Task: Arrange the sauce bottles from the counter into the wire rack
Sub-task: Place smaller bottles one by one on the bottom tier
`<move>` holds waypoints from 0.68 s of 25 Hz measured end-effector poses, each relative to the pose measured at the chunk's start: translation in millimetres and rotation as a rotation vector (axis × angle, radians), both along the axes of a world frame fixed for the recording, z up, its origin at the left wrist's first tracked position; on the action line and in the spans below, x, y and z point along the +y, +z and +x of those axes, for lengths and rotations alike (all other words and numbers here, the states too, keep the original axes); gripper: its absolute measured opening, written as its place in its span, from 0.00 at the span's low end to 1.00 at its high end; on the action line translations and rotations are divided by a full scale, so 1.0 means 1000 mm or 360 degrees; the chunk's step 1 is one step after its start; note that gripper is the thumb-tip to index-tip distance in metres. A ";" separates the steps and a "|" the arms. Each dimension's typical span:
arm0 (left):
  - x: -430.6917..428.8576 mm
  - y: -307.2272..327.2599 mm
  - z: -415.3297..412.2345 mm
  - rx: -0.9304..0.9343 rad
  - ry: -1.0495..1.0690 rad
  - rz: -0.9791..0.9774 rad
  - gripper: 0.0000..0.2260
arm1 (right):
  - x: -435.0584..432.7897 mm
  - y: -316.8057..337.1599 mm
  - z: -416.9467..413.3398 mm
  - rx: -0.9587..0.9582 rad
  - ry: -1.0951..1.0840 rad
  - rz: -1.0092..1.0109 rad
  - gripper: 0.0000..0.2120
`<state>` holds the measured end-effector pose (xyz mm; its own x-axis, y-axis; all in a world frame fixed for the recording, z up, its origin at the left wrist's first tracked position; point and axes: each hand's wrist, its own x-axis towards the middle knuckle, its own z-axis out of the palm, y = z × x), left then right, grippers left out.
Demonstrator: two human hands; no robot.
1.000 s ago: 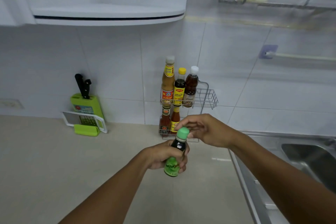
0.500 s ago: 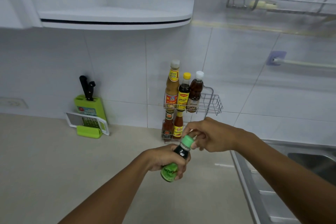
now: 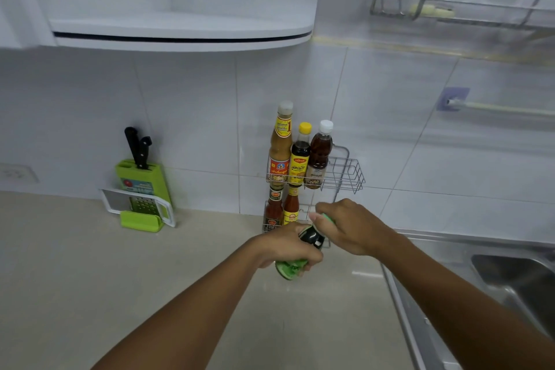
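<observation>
A two-tier wire rack (image 3: 350, 173) stands against the tiled wall. Its upper tier holds three bottles: a tall tan one (image 3: 280, 141), a dark one with a yellow cap (image 3: 300, 153) and a brown one with a white cap (image 3: 319, 153). Two small red-brown bottles (image 3: 282, 209) stand in the lower tier. In front of the rack I hold a dark sauce bottle with a green label (image 3: 310, 239), tilted to the right. My left hand (image 3: 285, 245) grips its body. My right hand (image 3: 351, 227) closes over its green cap.
A green knife block with black handles (image 3: 141, 171) and a grater (image 3: 141, 207) stand at the back left of the beige counter (image 3: 90, 264). A steel sink (image 3: 510, 282) lies to the right. A white cabinet (image 3: 180, 30) and a dish rack (image 3: 468, 6) hang above.
The green-capped bottle has tilted further to the right and moved closer to the rack. My right hand went from hovering by the cap to closing over it.
</observation>
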<state>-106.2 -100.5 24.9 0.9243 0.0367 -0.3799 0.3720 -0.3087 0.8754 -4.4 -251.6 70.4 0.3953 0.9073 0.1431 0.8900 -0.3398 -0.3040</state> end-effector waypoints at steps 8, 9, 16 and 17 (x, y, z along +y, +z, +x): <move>-0.025 -0.033 0.019 -0.0796 0.0485 0.2099 0.16 | 0.025 -0.028 0.008 0.1639 -0.1343 -0.0271 0.21; -0.026 -0.036 0.021 -0.0821 0.0447 0.2122 0.16 | 0.020 -0.031 0.012 0.1841 -0.1374 -0.0288 0.20; -0.030 -0.061 0.046 -0.0504 0.0503 0.1481 0.15 | 0.020 -0.059 0.033 0.0973 -0.1243 -0.0058 0.25; -0.031 -0.066 0.050 -0.0608 0.0541 0.1649 0.14 | 0.021 -0.065 0.035 0.1103 -0.1317 0.0009 0.24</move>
